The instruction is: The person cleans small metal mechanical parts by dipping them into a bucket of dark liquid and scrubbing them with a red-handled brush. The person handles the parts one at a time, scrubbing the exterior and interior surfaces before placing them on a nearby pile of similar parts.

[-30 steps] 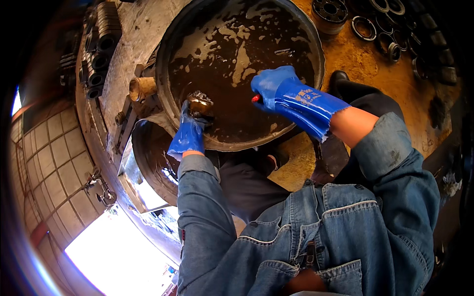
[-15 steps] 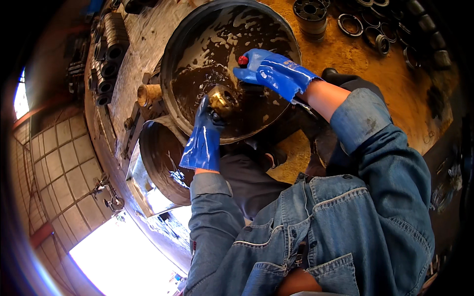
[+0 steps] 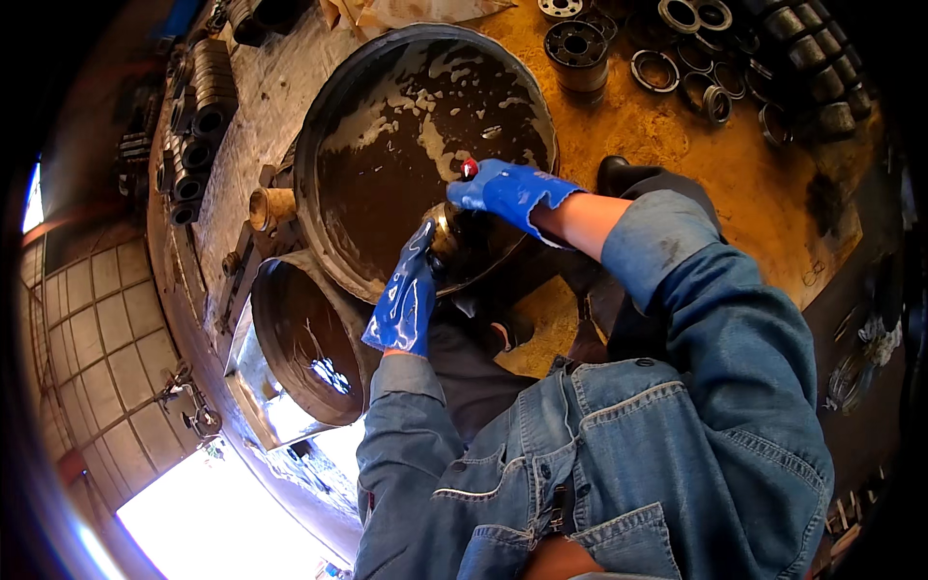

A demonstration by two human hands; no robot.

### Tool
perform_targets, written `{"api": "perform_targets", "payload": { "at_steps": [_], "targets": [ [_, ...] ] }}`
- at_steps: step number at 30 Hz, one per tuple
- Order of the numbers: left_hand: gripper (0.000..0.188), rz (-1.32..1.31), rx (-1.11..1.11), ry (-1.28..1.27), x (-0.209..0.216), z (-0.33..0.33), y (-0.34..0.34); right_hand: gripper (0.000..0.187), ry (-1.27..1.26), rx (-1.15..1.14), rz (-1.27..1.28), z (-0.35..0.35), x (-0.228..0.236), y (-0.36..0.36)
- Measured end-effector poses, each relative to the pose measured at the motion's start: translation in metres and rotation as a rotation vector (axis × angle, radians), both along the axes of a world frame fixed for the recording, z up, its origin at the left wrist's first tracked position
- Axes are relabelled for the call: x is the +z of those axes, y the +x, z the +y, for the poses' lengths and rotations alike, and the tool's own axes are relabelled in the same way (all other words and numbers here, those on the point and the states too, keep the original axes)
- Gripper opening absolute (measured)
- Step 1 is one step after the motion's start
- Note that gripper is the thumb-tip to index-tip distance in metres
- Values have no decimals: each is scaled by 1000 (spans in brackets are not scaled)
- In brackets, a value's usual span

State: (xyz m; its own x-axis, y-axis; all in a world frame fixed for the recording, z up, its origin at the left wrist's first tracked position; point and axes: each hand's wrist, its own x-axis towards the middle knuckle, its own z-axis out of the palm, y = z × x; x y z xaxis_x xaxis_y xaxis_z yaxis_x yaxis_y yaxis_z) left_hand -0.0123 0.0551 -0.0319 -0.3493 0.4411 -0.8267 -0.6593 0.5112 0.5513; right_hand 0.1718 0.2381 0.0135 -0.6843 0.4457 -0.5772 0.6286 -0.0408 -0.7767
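Both my hands wear blue rubber gloves and work over a large round basin (image 3: 307, 193) of dark liquid with patches of pale foam. My left hand (image 3: 404, 298) is closed around a wet, brassy metal part (image 3: 444, 232) at the basin's near side. Just above and right of it, my right hand (image 3: 510, 196) is closed on a tool with a red-ended handle (image 3: 469, 168). The tool's working end is hidden under the glove and in shadow against the part, so its kind does not show.
A second round container (image 3: 307, 338) stands near left, beside a short rusty tube (image 3: 271, 208). Stacked metal cylinders (image 3: 208, 87) lie far left. At the far right are a flanged metal part (image 3: 577, 53), several loose rings (image 3: 655, 71) and rows of cylinders (image 3: 826, 87).
My right hand has come nearer, bringing the red-ended tool against the metal part. My left hand has turned the part and shifted it slightly right. The whole view has moved a little.
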Motion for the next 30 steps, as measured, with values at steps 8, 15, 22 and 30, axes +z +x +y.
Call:
{"api": "perform_targets", "payload": {
  "at_steps": [8, 15, 22, 30],
  "targets": [
    [39, 475, -372, -140, -9, 12, 7, 50, 155, 94, 23, -25, -6, 8],
    [70, 1114, -726, -230, 29, 1, 59, 39, 410, 312, 105, -33, -1, 9],
    [65, 1221, -572, -328, 51, 5, 111, 33, 625, 458, 261, -27, -28, 5],
    [55, 1055, -549, -259, 46, -4, 95, 62, 269, 83, 38, -14, -14, 7]
  ]
}}
